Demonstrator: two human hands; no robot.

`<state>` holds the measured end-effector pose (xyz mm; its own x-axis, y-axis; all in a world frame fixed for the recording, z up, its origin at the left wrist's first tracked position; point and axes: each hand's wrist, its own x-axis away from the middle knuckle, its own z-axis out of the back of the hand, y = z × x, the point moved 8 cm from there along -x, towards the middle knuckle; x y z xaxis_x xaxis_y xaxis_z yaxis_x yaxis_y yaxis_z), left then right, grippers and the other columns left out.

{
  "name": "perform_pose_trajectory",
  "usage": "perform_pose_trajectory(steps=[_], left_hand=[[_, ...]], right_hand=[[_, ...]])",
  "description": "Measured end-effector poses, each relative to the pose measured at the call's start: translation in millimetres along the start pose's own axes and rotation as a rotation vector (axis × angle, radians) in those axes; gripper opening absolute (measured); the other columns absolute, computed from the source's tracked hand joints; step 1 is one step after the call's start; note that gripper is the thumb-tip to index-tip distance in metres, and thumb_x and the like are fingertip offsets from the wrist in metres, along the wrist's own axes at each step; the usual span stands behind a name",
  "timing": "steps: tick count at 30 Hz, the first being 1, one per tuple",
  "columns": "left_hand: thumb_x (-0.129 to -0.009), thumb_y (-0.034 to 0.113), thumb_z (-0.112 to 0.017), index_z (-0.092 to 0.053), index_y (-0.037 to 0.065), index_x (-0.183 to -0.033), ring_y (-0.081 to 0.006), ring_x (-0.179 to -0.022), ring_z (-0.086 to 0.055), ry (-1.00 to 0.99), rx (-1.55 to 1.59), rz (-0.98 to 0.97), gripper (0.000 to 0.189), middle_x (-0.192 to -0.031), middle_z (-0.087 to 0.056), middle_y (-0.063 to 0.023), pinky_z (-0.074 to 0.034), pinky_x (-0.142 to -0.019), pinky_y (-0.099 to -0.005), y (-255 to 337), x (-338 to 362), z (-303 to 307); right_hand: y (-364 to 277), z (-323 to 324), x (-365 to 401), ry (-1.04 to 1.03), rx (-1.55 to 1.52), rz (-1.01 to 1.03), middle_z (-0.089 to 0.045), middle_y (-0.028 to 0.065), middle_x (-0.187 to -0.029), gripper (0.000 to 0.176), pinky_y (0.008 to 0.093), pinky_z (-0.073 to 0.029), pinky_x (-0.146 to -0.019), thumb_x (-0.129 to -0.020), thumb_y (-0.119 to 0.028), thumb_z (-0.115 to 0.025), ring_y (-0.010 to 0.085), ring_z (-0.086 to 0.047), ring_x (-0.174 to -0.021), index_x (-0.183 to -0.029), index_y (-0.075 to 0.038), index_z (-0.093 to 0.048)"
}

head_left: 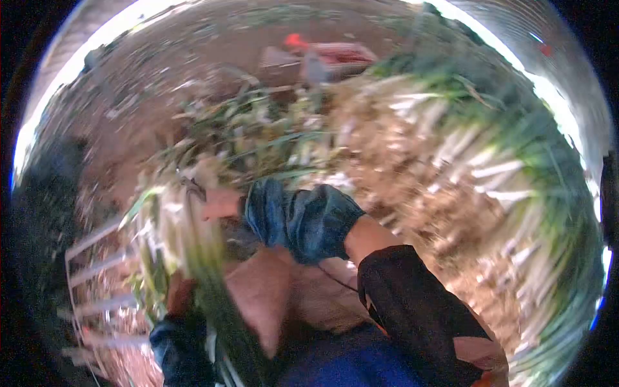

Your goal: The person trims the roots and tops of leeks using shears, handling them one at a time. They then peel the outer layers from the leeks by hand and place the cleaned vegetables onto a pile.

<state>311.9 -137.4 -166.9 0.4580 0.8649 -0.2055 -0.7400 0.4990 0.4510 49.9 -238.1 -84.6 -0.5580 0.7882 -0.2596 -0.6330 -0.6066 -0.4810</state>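
Observation:
A bundle of green onions, white at the top and dark green below, stands in front of me at the left. My left hand is closed around its lower leafy part, the fingers partly hidden. My right hand reaches across to the white end of the bundle, closed on a thin dark curved tool. Motion blur hides the tool's exact kind and whether it touches the stalks. Blue sleeve covers wrap my forearms.
A long curved row of green onions lies on the soil at the right. Loose leaves and stalks litter the ground ahead. A white slatted crate stands at the left. Farther off is a box with red contents.

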Motion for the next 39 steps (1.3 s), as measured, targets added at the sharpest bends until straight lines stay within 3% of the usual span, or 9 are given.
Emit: perform_pose_trajectory(steps=[3,9,12,21,28,35,37,38,39], left_hand=[[-0.080,0.029,-0.056,-0.061,0.002,-0.092,-0.0234,-0.073,-0.055,0.025,-0.082,-0.102,0.030,-0.079,-0.058,-0.0117,-0.044,-0.066,-0.0360,-38.8,7.0,1.4],[-0.083,0.019,-0.049,-0.061,0.003,-0.092,-0.0275,-0.079,-0.050,-0.277,-0.098,-0.011,0.022,-0.083,-0.052,-0.0135,-0.040,-0.068,-0.0389,-24.1,-21.4,24.8],[-0.080,0.016,-0.051,-0.059,0.003,-0.093,-0.0293,-0.083,-0.051,-0.270,-0.175,-0.144,0.020,-0.085,-0.053,-0.0138,-0.041,-0.071,-0.0395,0.3,-41.4,31.7],[-0.078,0.016,-0.054,-0.063,0.011,-0.084,-0.0255,-0.074,-0.056,-0.118,-0.292,-0.083,0.012,-0.073,-0.056,-0.0092,-0.047,-0.067,-0.0380,-5.3,-41.7,25.6],[-0.078,0.021,-0.056,-0.064,0.014,-0.083,-0.0280,-0.074,-0.059,-0.069,-0.454,-0.040,0.012,-0.071,-0.060,-0.0098,-0.048,-0.067,-0.0408,-10.7,-49.7,25.2],[-0.078,0.026,-0.056,-0.054,0.007,-0.096,-0.0325,-0.074,-0.059,0.480,-0.404,0.298,0.027,-0.080,-0.059,-0.0138,-0.046,-0.062,-0.0422,-40.1,-20.1,114.1],[-0.080,0.020,-0.054,-0.057,0.008,-0.085,-0.0299,-0.070,-0.055,0.300,-0.074,0.693,0.014,-0.071,-0.056,-0.0099,-0.044,-0.058,-0.0386,-58.6,-21.9,128.0],[-0.078,0.015,-0.055,-0.060,0.011,-0.075,-0.0257,-0.069,-0.052,0.417,0.840,0.688,0.007,-0.065,-0.054,-0.0077,-0.043,-0.062,-0.0365,-64.5,-10.7,113.8],[-0.077,0.014,-0.055,-0.060,0.011,-0.074,-0.0249,-0.069,-0.051,0.421,0.483,0.339,0.006,-0.065,-0.053,-0.0072,-0.042,-0.064,-0.0368,-53.0,-20.4,126.2]], right_hand=[[12.3,101.5,101.5,0.245,-0.091,0.016,-0.056,0.0187,-0.064,0.029,0.0435,-0.043,-0.055,-0.074,-0.032,-0.056,0.0342,-0.055,-0.059,-0.071,-0.005,-0.063],[57.6,288.9,390.8,0.274,0.082,-1.059,-0.058,0.0143,-0.065,0.041,0.0371,-0.043,-0.052,-0.065,-0.037,-0.066,0.0233,-0.054,-0.053,-0.072,0.003,-0.062],[35.0,356.2,485.3,0.203,0.156,-1.088,-0.059,0.0148,-0.079,0.052,0.0360,-0.046,-0.049,-0.071,-0.026,-0.066,0.0173,-0.052,-0.051,-0.109,0.005,-0.051],[2.3,453.6,770.8,0.265,0.655,-1.533,-0.058,0.0213,-0.089,0.053,0.0392,-0.045,-0.064,-0.070,-0.029,-0.066,0.0301,-0.054,-0.071,-0.106,0.007,-0.051],[46.0,418.5,725.2,0.289,0.672,-1.701,-0.057,0.0263,-0.097,0.053,0.0417,-0.043,-0.076,-0.070,-0.031,-0.066,0.0401,-0.055,-0.087,-0.103,0.007,-0.051],[110.5,319.7,527.6,-0.051,0.774,-0.874,-0.053,0.0218,-0.112,0.051,0.0379,-0.042,-0.086,-0.077,-0.030,-0.062,0.0347,-0.049,-0.106,-0.114,0.002,-0.050],[81.9,295.9,439.7,0.025,0.558,-0.903,-0.053,0.0208,-0.113,0.051,0.0378,-0.041,-0.087,-0.076,-0.030,-0.063,0.0334,-0.049,-0.107,-0.115,0.001,-0.050],[79.0,284.0,406.8,-0.004,0.483,-0.943,-0.053,0.0207,-0.114,0.051,0.0377,-0.041,-0.088,-0.076,-0.029,-0.063,0.0332,-0.049,-0.107,-0.116,0.000,-0.050],[74.4,268.3,380.3,-0.031,0.409,-0.981,-0.052,0.0206,-0.115,0.051,0.0376,-0.041,-0.088,-0.076,-0.029,-0.063,0.0330,-0.049,-0.107,-0.116,0.000,-0.050]])
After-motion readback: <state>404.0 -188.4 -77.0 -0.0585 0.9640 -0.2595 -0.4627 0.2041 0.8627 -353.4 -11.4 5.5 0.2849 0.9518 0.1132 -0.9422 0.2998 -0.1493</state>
